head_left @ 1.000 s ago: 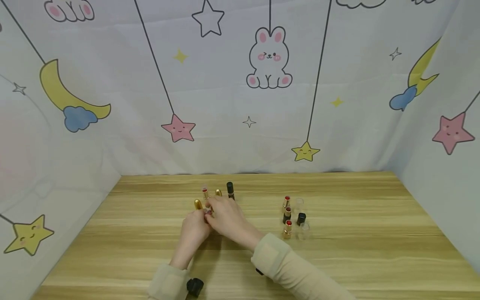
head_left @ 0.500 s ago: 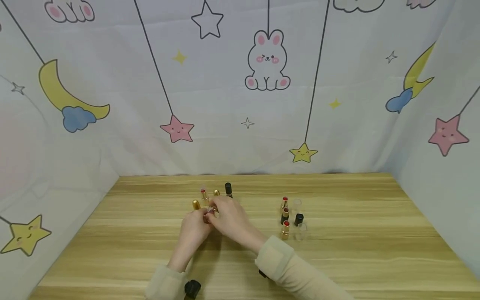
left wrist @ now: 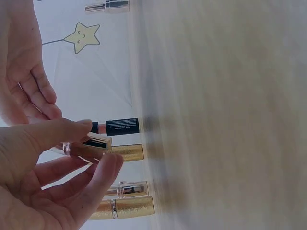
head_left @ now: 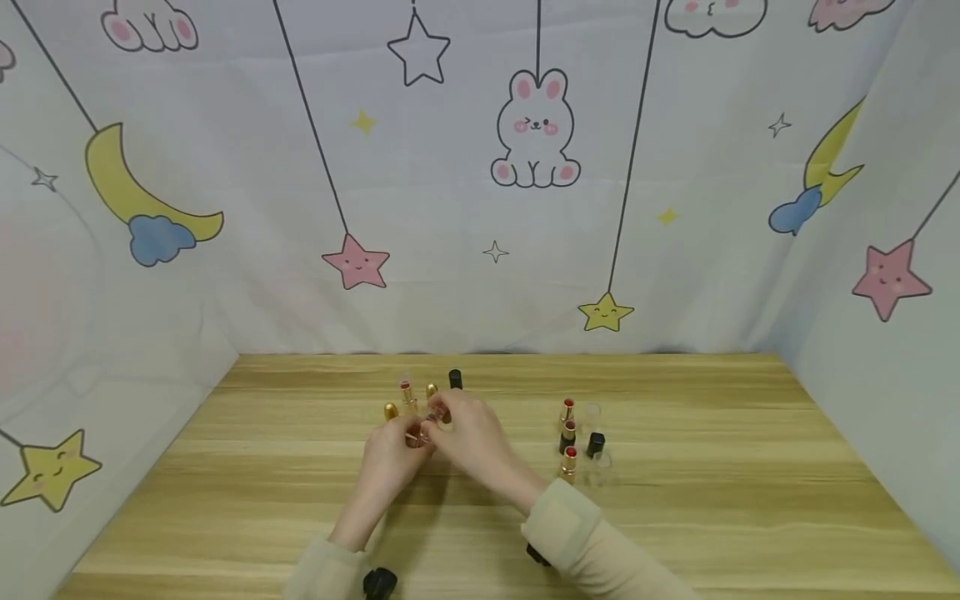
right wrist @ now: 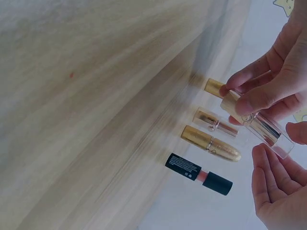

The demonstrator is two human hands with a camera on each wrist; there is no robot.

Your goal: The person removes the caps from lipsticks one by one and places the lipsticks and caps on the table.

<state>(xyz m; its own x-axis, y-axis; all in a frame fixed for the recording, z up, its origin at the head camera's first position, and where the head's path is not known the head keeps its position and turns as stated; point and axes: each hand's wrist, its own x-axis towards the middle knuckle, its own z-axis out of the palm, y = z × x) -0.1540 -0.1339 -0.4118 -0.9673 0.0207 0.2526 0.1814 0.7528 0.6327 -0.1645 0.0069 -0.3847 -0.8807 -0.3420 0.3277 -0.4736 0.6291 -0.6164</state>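
My left hand point(head_left: 392, 454) grips a lipstick point(right wrist: 232, 102) by its gold base, held tilted above the table. A clear cap point(right wrist: 283, 144) covers the lipstick's other end. My right hand point(head_left: 474, 435) has its thumb and fingertips at that cap, one on each side. Behind the hands stand a gold lipstick point(right wrist: 211, 143), a clear-capped gold lipstick point(right wrist: 207, 118), a second gold lipstick point(left wrist: 129, 152) and a black-capped tube point(right wrist: 183, 166) with a pinkish middle. In the head view the fingers hide most of the held lipstick.
To the right stand three uncapped red lipsticks, the front lipstick point(head_left: 568, 463), middle lipstick point(head_left: 567, 438) and back lipstick point(head_left: 567, 410). A black cap point(head_left: 596, 444) and clear caps point(head_left: 602, 469) are beside them. A patterned cloth point(head_left: 450, 317) hangs behind the wooden table point(head_left: 675, 517).
My right hand has shifted slightly to the right and its fingers have come a little away from the left hand. More of the held lipstick shows between the hands. The standing lipsticks stay put.
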